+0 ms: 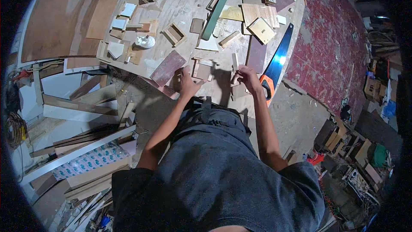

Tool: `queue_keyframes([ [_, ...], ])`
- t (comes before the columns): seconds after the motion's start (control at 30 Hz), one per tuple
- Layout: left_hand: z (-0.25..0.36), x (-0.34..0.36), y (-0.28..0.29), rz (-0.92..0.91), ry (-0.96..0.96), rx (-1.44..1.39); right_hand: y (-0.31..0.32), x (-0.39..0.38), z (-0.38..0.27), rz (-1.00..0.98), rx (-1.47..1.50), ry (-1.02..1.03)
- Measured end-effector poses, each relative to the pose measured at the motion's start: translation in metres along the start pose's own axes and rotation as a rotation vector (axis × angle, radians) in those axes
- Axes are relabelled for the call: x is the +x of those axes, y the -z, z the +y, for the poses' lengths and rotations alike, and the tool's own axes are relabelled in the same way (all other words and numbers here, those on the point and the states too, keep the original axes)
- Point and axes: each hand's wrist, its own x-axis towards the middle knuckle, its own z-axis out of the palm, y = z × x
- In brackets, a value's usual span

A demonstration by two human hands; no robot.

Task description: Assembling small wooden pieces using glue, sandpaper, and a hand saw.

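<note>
My right hand (pixel 249 78) is closed, its fingertips pinching a small pale wooden strip (pixel 234 62) that stands up from the bench. My left hand (pixel 188 86) rests at the bench's near edge with thumb and forefinger spread apart. Beside it lies a reddish-brown rectangular board (pixel 168 68), whose lower corner the hand partly hides. Between the hands is a small frame of thin wooden strips (pixel 202 69) around a brownish piece. Just right of my right hand, a handsaw with an orange handle (pixel 268 87) lies with its blade pointing away.
On the wooden bench (pixel 189 6) lie several offcuts, a small open wooden box (pixel 174 34), a long green bar (pixel 219 8) and a white crumpled lump (pixel 145 41). Scrap boards (pixel 81 103) pile up at the left. Red flooring (pixel 328 43) lies beyond the bench's right edge.
</note>
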Motion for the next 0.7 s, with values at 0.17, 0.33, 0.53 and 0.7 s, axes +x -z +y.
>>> queue_keyframes([
  [0.17,0.038,-0.010,0.049,-0.212,-0.058,-0.548,-0.037,-0.042,-0.013,-0.224,-0.025,-0.022],
  [0.33,0.074,-0.028,0.100,-0.377,0.002,-0.906,-0.128,-0.069,-0.033,-0.204,-0.422,0.228],
  [0.53,0.053,-0.034,0.131,-0.351,0.187,-1.331,-0.194,-0.069,-0.038,-0.209,-0.658,0.351],
  [0.7,0.032,-0.032,0.164,-0.377,0.160,-1.585,-0.239,-0.059,-0.034,-0.237,-0.675,0.340],
])
